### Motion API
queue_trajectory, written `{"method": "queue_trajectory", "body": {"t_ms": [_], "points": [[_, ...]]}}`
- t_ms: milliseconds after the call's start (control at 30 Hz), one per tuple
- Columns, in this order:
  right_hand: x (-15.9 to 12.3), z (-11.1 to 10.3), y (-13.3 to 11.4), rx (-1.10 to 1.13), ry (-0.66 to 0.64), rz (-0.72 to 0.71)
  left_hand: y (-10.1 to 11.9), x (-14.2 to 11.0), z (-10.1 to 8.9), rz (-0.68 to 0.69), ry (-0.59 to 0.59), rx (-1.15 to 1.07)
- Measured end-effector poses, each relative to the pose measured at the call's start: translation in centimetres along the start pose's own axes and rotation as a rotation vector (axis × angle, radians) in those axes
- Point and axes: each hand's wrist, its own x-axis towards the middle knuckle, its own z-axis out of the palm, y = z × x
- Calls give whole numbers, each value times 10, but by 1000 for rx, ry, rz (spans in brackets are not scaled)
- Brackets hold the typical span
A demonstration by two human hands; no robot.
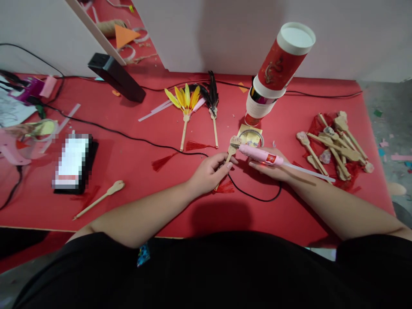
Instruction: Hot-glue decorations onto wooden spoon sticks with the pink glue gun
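Observation:
My left hand [215,171] is closed round a small wooden fan handle [233,149] with a wide head and a red tassel below. In my right hand [270,166] is a pink hot glue gun [259,154], its nozzle at the handle's head and a long glue stick [309,171] sticking out behind. Beyond my hands lie a fan with yellow feathers [185,101] and one with black feathers [212,96]. Another wooden handle [107,195] rests at the left. A pile of wooden handles [341,146] with red tassels is at the right.
A tall red and white paper cup stack [277,64] stands behind a roll of clear tape [262,137]. At the left are a phone [72,161], a second pink glue gun [11,148] and a black box [117,77]. A black cord [128,135] crosses the red table.

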Motion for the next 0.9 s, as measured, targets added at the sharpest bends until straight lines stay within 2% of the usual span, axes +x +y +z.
{"method": "queue_trajectory", "body": {"t_ms": [133, 467, 600, 900], "points": [[-1, 0, 1, -23, 11, -22, -2, 0, 0, 13, 3, -3], [1, 2, -4, 12, -4, 40, -1, -1, -1, -5, -8, 12], [0, 2, -7, 5, 31, 30, 0, -2, -1, 4, -15, 4], [2, -1, -4, 27, -32, 93, 1, 0, 1, -18, -36, -109]]}}
